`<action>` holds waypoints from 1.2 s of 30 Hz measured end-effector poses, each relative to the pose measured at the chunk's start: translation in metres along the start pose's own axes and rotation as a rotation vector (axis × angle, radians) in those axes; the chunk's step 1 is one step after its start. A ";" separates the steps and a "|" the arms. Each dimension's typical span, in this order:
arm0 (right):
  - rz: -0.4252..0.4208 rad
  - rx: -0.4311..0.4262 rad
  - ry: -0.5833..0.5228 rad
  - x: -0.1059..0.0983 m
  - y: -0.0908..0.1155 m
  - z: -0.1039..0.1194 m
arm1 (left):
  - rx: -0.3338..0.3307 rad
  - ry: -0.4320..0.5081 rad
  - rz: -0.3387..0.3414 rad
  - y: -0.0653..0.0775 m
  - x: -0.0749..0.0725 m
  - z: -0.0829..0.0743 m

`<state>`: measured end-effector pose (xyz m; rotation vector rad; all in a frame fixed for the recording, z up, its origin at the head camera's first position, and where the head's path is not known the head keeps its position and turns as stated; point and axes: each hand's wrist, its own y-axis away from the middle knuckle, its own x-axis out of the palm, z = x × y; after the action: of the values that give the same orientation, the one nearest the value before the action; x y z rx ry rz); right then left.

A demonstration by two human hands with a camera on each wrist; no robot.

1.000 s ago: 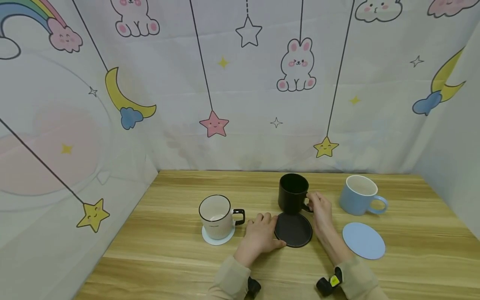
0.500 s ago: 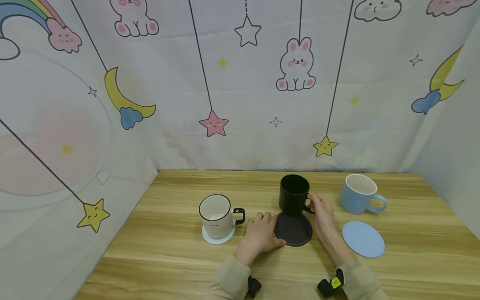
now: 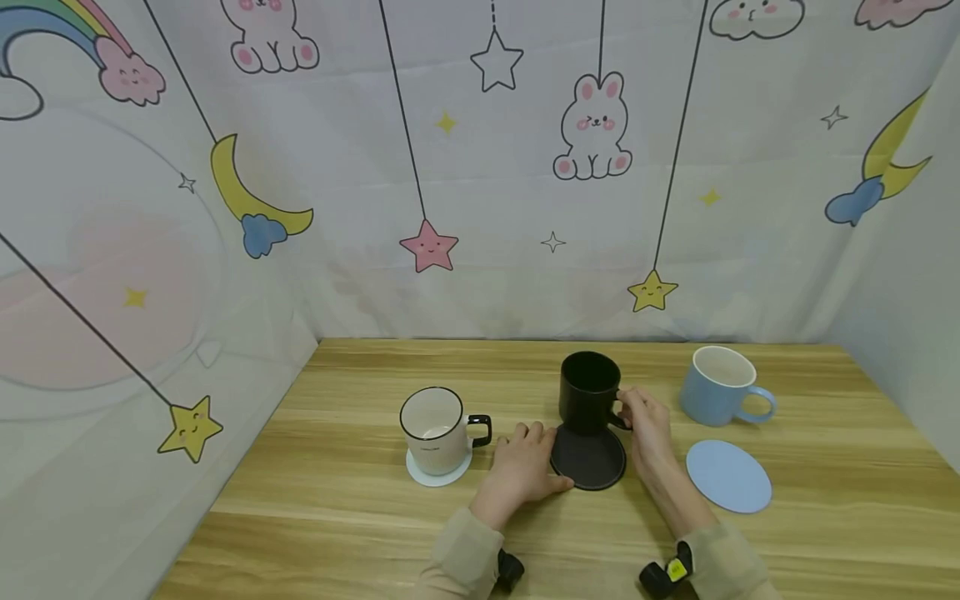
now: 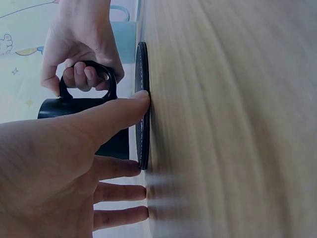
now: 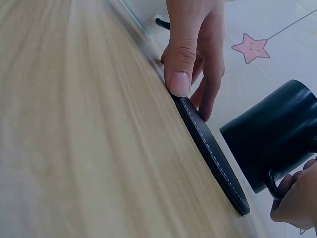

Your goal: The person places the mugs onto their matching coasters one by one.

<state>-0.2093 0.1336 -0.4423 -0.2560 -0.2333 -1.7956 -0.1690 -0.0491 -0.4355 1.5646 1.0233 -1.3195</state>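
Note:
My right hand grips the handle of a black mug, its fingers curled through the loop. The mug is upright, over the far edge of a round black coaster. A narrow gap shows between mug base and coaster in both wrist views. White stitching runs along the coaster's rim. With thumb on the near edge and index finger on the far left edge, my left hand pinches the coaster flat on the table. The other left fingers extend to the tabletop.
To the left, a white mug with a black rim and handle stands on a pale coaster. A blue mug is at the back right, with a light blue coaster in front. A printed curtain borders the wooden table.
The black mug has shifted slightly nearer the black coaster, overlapping more of its far edge, as my right hand moves with it. My left hand stays at the coaster.

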 end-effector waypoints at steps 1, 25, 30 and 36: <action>0.001 0.001 0.003 0.000 0.000 0.000 | 0.001 -0.001 0.000 0.000 0.000 0.000; -0.002 0.017 0.027 -0.005 0.010 0.001 | -0.001 0.009 0.003 -0.001 0.000 -0.001; -0.007 0.008 0.018 -0.006 0.012 0.001 | 0.000 0.004 -0.003 -0.001 -0.001 -0.001; -0.003 0.007 0.029 -0.009 0.015 0.001 | -0.002 0.013 0.005 0.000 -0.003 -0.001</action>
<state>-0.1927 0.1383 -0.4433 -0.2251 -0.2192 -1.8002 -0.1691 -0.0482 -0.4323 1.5756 1.0277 -1.3055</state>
